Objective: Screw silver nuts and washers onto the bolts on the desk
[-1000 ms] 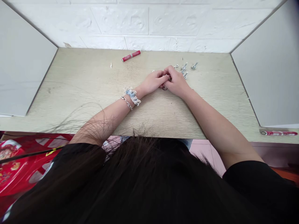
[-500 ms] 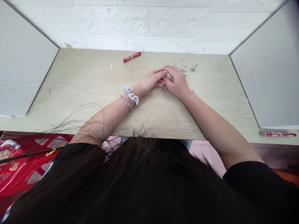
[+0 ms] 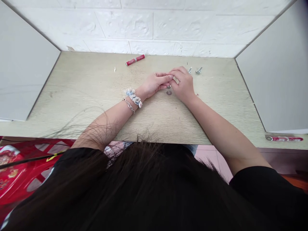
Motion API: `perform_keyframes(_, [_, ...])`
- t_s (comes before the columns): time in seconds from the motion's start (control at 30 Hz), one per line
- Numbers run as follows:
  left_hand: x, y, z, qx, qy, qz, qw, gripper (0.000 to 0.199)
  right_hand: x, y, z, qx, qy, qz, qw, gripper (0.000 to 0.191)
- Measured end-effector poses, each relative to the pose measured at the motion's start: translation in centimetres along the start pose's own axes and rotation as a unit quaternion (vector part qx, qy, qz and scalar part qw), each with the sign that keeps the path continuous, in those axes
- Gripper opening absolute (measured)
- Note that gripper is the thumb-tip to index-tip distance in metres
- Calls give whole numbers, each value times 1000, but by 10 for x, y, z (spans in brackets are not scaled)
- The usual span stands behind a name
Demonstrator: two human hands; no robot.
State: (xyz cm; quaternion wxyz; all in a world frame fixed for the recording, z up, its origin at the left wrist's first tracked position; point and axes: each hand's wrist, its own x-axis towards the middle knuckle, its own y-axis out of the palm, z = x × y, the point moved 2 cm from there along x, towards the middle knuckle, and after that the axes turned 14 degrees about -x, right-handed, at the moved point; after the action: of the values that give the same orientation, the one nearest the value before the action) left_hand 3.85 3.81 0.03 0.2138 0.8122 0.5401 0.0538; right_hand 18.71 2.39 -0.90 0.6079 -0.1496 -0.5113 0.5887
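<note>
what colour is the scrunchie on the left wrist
The scrunchie is pale blue and white, best seen in the head view.

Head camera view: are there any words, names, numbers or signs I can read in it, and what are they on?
No words, numbers or signs can be read here.
Red tube near the wall: pale marks, too small to read.
Red tube at the right: pale marks, too small to read.
Red plastic thing at the lower left: coloured pictures, no readable words.
Washer: no lettering I can make out.
</note>
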Motion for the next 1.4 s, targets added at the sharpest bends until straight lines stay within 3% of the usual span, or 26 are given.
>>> perform_keyframes(0.13, [-1, 2, 1, 71, 27, 8, 997, 19, 0, -1, 0, -13, -5, -18, 1000, 35])
perform_keyframes(0.23, [-3, 2, -2, 187, 99, -12, 977, 20, 4, -4, -12, -24, 9, -35, 999, 32])
perform_keyframes(0.33, [-8, 0, -8, 327, 186, -37, 926, 13, 10, -10, -37, -34, 53, -64, 996, 32])
perform_keyframes(0.43, [-11, -3, -12, 453, 212, -50, 864, 27, 15, -23, -65, -23, 117, -113, 986, 30])
perform_keyframes(0.5, [-12, -8, -13, 513, 191, -86, 832, 41, 17, -34, -76, -16, 156, -136, 978, 24])
perform_keyframes(0.6, [-11, -16, -12, 567, 111, -132, 805, 54, 17, -50, -79, -49, 232, -138, 962, 13])
perform_keyframes(0.7, [-10, -21, -12, 607, 18, -130, 784, 61, 14, -55, -76, -99, 266, -96, 954, 8])
perform_keyframes(0.8, [-11, -20, -15, 639, -20, -121, 759, 66, 10, -51, -79, -135, 272, -47, 952, 9])
perform_keyframes(0.97, [-13, -16, -16, 652, -19, -121, 749, 66, 7, -40, -87, -193, 293, 21, 936, 4])
perform_keyframes(1.17, [-12, -17, -14, 649, -14, -123, 751, 66, 8, -40, -81, -219, 291, 46, 930, 8])
perform_keyframes(1.27, [-12, -18, -13, 649, -8, -123, 751, 65, 8, -42, -73, -223, 272, -3, 936, 22])
perform_keyframes(1.4, [-13, -19, -13, 652, 4, -127, 747, 63, 9, -38, -59, -194, 180, -88, 960, 32])
